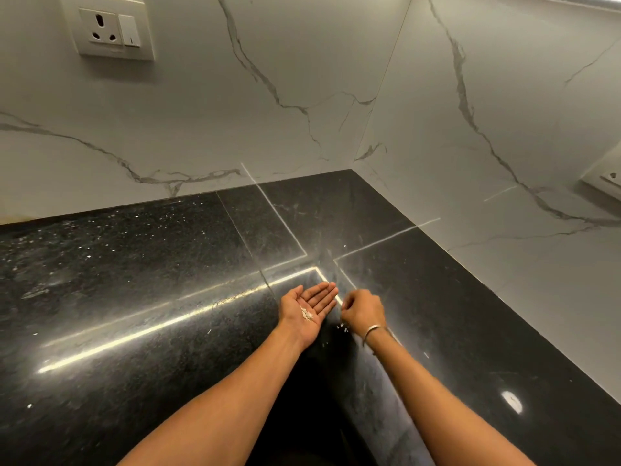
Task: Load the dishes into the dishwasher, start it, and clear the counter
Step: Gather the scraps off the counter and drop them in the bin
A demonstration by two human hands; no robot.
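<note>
left hand (pixel 309 309) is flat open, palm up, as a small tray for white crumbs (pixel 306 313). right hand (pixel 363 309), fingers curled, seems to gather more near the counter (pixel 134 264) front edge; whether it pinches one i cannot tell.

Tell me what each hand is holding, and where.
Left hand carries white crumbs on its open palm. Right hand: fingers curled; whether they pinch anything cannot be told.

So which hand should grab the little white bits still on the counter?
Right. The right hand, fingers curled, is right beside the loose bits on the black counter, while the left hand lies palm up, already carrying collected crumbs, so it is probably best kept level.
</note>
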